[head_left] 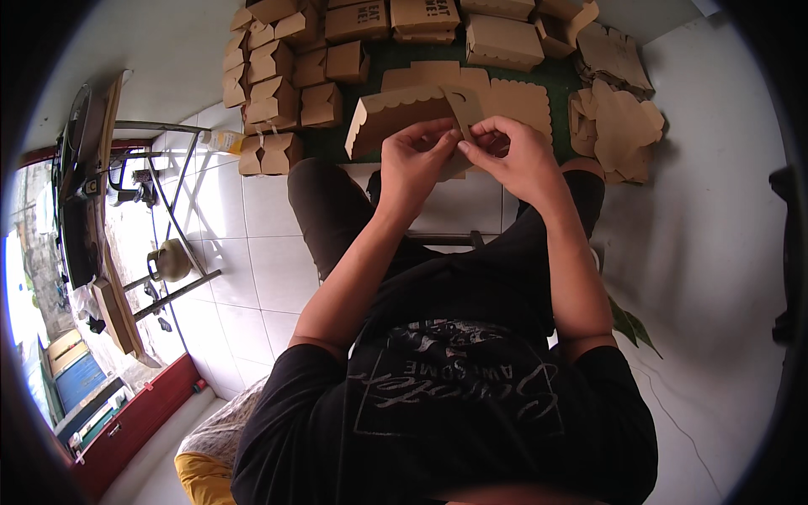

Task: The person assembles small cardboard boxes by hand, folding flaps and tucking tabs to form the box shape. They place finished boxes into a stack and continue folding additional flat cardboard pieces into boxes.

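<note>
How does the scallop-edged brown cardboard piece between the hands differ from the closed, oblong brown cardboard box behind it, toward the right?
The cardboard piece is only part-folded; the oblong box is fully shaped. The left hand and right hand hold the piece; the box sits untouched among others. Both are brown cardboard.

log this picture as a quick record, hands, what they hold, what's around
left hand: pinching the partly folded cardboard box
right hand: pinching the same box near the left fingertips
held box: brown, scalloped edges, still open
beyond it: scalloped cardboard sheet on a green surface
far left: stacked small brown boxes
far right: unfolded cardboard pieces
</note>
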### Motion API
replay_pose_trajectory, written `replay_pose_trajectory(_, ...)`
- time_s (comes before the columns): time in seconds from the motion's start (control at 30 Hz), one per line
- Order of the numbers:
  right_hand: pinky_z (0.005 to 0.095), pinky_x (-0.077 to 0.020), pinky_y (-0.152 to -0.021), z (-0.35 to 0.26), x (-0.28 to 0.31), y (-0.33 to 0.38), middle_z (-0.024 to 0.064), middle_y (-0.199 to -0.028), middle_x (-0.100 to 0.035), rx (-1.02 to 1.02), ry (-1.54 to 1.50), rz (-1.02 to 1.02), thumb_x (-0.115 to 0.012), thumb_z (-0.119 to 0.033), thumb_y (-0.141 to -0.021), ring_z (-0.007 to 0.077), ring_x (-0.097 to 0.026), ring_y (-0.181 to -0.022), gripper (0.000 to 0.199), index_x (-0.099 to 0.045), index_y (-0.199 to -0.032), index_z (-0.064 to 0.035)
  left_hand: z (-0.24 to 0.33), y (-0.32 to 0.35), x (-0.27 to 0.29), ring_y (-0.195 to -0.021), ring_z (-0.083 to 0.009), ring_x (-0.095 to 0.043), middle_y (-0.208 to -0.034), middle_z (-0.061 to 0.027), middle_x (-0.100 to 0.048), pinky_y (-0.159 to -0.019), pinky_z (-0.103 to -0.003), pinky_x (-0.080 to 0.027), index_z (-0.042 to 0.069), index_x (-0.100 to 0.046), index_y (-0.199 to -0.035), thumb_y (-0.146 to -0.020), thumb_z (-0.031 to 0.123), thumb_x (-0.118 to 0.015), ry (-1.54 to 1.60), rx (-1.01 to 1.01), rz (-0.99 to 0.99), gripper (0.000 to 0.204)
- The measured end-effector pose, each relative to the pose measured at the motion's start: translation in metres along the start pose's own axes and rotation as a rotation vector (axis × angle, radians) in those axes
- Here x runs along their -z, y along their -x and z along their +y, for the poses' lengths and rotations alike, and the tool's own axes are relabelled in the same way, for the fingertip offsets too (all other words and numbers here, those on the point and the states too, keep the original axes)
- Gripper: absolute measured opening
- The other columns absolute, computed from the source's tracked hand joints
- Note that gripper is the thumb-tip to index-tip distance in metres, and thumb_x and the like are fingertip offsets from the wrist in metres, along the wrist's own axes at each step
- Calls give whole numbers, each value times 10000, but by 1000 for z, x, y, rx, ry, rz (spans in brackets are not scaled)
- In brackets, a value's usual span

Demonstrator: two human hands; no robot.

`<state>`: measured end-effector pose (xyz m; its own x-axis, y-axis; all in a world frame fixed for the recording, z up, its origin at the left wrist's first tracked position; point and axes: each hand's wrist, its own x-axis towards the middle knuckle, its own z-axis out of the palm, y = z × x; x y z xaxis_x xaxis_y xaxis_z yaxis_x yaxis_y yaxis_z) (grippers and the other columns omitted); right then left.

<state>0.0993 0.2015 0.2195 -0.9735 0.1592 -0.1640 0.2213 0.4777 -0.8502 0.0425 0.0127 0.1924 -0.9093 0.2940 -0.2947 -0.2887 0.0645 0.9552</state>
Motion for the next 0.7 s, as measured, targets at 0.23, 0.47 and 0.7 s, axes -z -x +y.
replay_pose_trajectory(0.23,386,-642,-850,-8,-18,11,147,-1042,-814,202,215,259,-851,-210,-1026,272,-820,-945,279,-780,-1182,10,-5,-1,-5,-935,-88,-754,-1052,-86,-842,-835,-255,-606,-68,-820,-1305,-1057,126,-821,130,-30,4,314)
replay_pose_trajectory(0.47,401,-637,-843,-13,-16,12,151,-1035,-804,183,202,259,-794,-187,-1064,287,-820,-932,215,-781,-1147,11,-9,0,-6,-929,-77,-733,-1060,-76,-835,-840,-251,-594,-62,-816,-1318,-1062,138,-827,180,-18,8,326)
replay_pose_trajectory(0.7,391,-639,-834,-14,-12,10,142,-1029,-803,195,215,268,-800,-175,-1047,270,-820,-918,196,-787,-1114,9,-9,4,-5,-1016,-82,-722,-1145,-71,-814,-901,-245,-590,-81,-779,-1360,-1085,157,-826,162,-20,-27,367)
